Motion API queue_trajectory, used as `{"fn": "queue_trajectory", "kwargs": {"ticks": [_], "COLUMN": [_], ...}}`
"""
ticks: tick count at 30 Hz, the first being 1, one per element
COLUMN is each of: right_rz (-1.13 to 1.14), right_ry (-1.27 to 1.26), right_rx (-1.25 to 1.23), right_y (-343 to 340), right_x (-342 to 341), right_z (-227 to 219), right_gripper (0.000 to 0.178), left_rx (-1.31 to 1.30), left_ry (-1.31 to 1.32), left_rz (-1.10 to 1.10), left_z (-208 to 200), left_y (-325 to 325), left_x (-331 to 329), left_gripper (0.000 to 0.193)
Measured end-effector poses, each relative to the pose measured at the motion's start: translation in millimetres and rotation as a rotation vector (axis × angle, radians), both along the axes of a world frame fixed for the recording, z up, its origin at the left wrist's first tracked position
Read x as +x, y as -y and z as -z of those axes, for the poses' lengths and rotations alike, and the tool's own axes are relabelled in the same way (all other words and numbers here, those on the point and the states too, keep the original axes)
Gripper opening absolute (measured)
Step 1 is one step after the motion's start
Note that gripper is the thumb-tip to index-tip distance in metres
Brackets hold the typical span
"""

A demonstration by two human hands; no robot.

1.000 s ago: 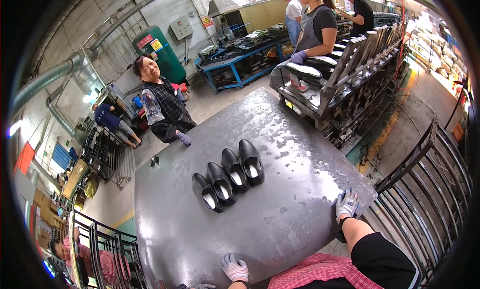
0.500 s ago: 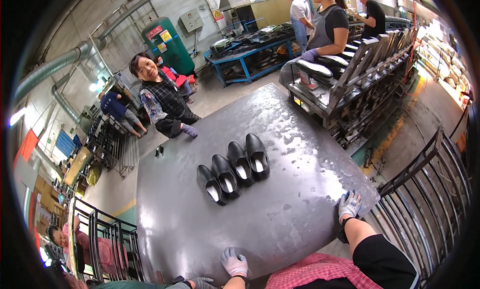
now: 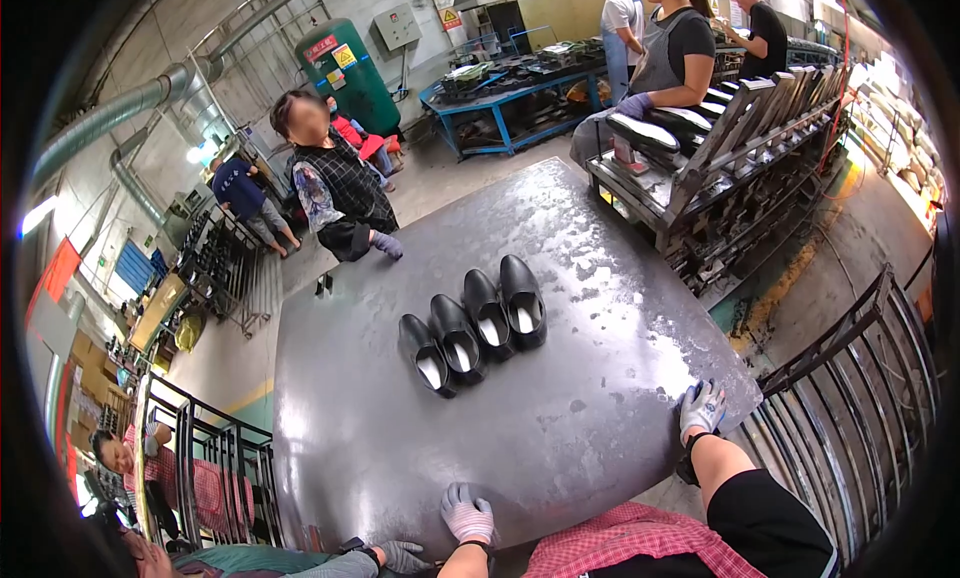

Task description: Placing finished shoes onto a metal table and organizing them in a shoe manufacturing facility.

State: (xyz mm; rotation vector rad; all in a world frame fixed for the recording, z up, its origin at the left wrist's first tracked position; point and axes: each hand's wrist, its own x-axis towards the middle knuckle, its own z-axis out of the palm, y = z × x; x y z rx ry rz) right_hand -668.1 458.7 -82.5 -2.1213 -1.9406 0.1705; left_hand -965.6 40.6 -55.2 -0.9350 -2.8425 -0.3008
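Note:
My left hand (image 3: 467, 515), in a light knit glove, lies on the near edge of a grey metal tabletop (image 3: 340, 408). Its fingers are stretched out and hold nothing. At the right corner, my right hand (image 3: 703, 408), gloved alike, rests on the table edge with fingers apart. Beyond both hands, a row of black slip-on shoes (image 3: 462, 342) with pale insoles stands near the middle of the table, toes pointing away from me. Neither hand touches them. Close to my left hand is a co-worker's gloved hand (image 3: 403, 557).
Two tiny dark objects (image 3: 324, 284) lie at the table's far left edge. A person (image 3: 345, 193) stands there, one gloved hand on the table. A rack (image 3: 690, 188) carrying shoes stands at the far right. Metal-bar racks (image 3: 830, 428) flank the table on both sides.
The view has shifted slightly, so the shoes and background sit a little differently in it. My hands stay in place on the table.

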Motion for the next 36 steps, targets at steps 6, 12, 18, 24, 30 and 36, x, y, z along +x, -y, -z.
{"fn": "queue_trajectory", "kwargs": {"ticks": [6,12,18,24,30,36], "right_rz": [-0.001,-0.017,-0.061,-0.023,-0.009,0.000], "right_ry": [-0.002,-0.010,-0.050,-0.036,-0.035,-0.065], "right_rx": [-0.076,-0.023,0.090,0.079,-0.001,-0.004], "right_y": [4.5,0.7,1.6,2.7,2.5,3.3], "right_x": [-5.8,-3.4,-1.7,-1.4,-5.1,-5.2], "right_z": [-18.1,-7.6,-4.4,-3.0,-6.6,-11.8], "right_gripper": [0.048,0.046,0.039,0.041,0.045,0.049], "left_rx": [-0.010,-0.012,0.023,0.069,0.010,0.022], "left_ry": [0.026,0.021,-0.005,-0.016,0.030,0.039], "left_rz": [-0.012,0.008,0.015,0.025,-0.005,0.011], "left_z": [0.0,-0.3,-1.5,6.9,2.1,0.6], "left_y": [1.6,-1.2,-0.6,2.9,3.1,0.3], "left_x": [-0.7,-3.6,-0.9,-2.9,-3.3,-4.1], "left_gripper": [0.052,0.053,0.051,0.050,0.051,0.053]}}
